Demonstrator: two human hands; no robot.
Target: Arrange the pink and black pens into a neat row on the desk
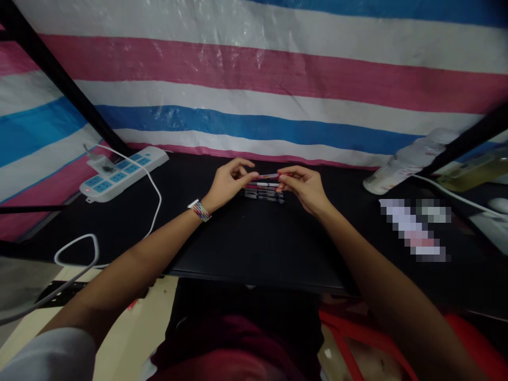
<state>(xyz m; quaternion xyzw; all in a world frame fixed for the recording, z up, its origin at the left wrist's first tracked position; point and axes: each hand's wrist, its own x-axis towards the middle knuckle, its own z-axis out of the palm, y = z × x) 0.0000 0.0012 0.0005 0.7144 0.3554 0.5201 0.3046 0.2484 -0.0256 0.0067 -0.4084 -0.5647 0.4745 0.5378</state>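
My left hand (230,182) and my right hand (302,186) meet over the far middle of a black table (254,243). Between their fingertips they hold one pen (269,175) horizontally, its barrel clear with a red end on the right. The left hand pinches the left end and the right hand pinches the right end. Just below the held pen, several more pens (264,191) lie side by side in a row on the table. A beaded band sits on my left wrist.
A white power strip (123,172) with blue sockets lies at the far left, and its white cable (153,190) loops over the table edge. A plastic bottle (405,161) lies on its side at the far right. A striped tarp hangs behind.
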